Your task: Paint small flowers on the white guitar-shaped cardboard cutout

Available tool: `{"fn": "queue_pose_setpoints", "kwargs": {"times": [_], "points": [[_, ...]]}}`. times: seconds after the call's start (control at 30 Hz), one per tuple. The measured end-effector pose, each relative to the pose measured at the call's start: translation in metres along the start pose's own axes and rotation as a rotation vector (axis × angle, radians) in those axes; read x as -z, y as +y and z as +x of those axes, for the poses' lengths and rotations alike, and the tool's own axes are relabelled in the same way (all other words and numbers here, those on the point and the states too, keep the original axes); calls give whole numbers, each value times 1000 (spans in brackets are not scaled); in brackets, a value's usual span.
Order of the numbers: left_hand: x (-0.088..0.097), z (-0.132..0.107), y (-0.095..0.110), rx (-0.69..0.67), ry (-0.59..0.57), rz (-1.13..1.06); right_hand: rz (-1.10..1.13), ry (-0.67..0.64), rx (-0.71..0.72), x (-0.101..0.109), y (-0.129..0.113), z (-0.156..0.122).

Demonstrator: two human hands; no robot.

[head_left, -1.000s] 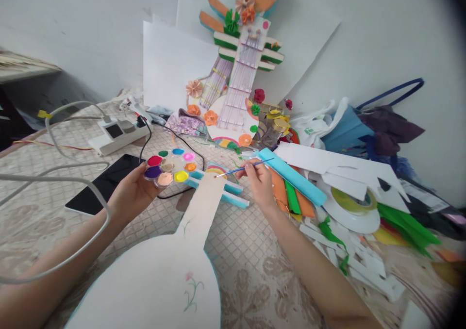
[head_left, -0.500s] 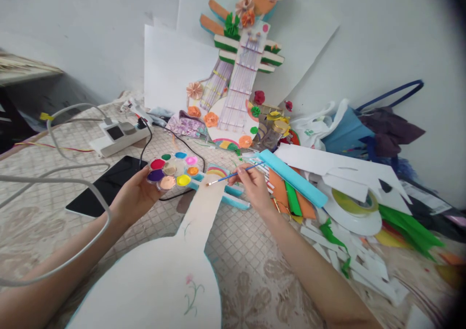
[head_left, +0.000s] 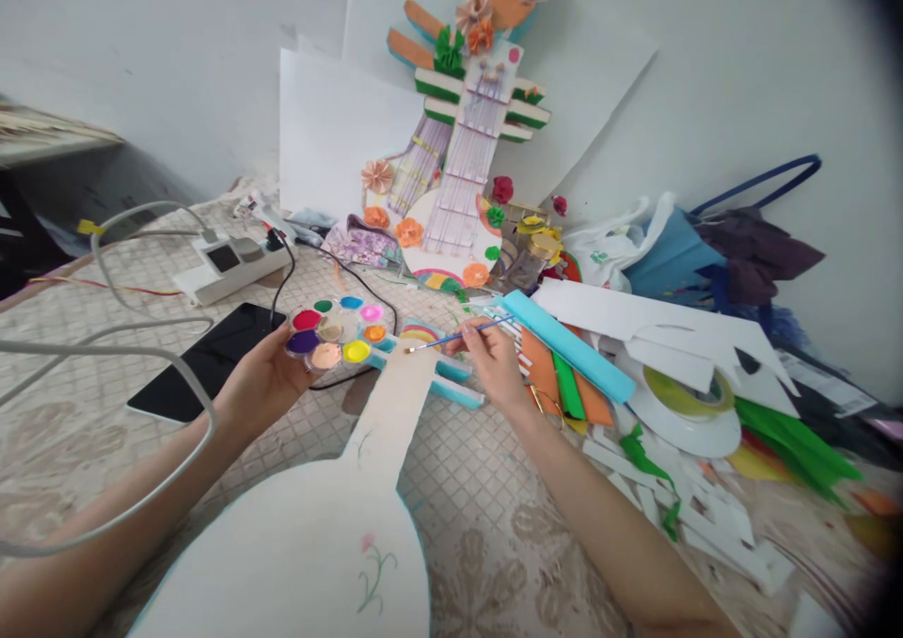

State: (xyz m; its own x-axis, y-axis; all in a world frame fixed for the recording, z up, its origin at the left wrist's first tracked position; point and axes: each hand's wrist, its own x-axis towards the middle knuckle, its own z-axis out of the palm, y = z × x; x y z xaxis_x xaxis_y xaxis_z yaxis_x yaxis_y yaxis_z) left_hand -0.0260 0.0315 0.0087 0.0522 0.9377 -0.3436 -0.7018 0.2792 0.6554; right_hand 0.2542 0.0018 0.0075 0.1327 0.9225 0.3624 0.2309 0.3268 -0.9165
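My left hand (head_left: 272, 374) grips the near-left edge of a paint palette (head_left: 337, 329), whose round wells hold red, green, blue, pink, orange, yellow, peach and purple paint. In my right hand (head_left: 489, 360), pinched between thumb and fingers, is a thin blue paintbrush (head_left: 458, 333). Its bristles are over the upper neck of a white cardboard instrument cutout (head_left: 303, 544); whether they touch it I cannot tell. Light blue edges and pegs trim the cutout. A small pink flower with a green stem is painted on its body, and a rainbow shows at its head.
Two decorated model instruments (head_left: 458, 177) lean against the wall. At left are a power strip (head_left: 232, 266), grey cables and a black tablet (head_left: 212, 360). To the right lie a light blue strip (head_left: 568, 344), a tape roll (head_left: 688, 389), white paper scraps (head_left: 720, 525) and bags.
The brush tip has shifted slightly up and to the right over the cutout's neck. My left hand and the palette have barely moved.
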Motion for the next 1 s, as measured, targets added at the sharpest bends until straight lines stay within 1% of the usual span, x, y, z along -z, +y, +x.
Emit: {"fn": "queue_pose_setpoints", "kwargs": {"times": [0.1,0.17,0.27,0.37,0.43,0.6,0.73,0.9,1.0], "points": [[-1,0,0,3,-2,10,-36,98,6,6,2,3],[-2,0,0,6,-7,21,-22,130,15,7,2,4],[-1,1,0,6,-15,22,43,76,7,2,3,2],[-1,1,-1,3,-24,20,28,21,0,-3,4,0],[-1,0,-1,-3,-15,18,-20,44,10,0,4,1],[-4,-2,-1,1,2,30,-123,162,58,12,1,5],[-3,-1,-1,0,-7,25,-179,171,96,14,-3,4],[-3,-3,1,11,0,2,-205,213,122,14,-6,3],[-5,-4,3,12,-4,4,-203,190,118,14,-5,3]]}}
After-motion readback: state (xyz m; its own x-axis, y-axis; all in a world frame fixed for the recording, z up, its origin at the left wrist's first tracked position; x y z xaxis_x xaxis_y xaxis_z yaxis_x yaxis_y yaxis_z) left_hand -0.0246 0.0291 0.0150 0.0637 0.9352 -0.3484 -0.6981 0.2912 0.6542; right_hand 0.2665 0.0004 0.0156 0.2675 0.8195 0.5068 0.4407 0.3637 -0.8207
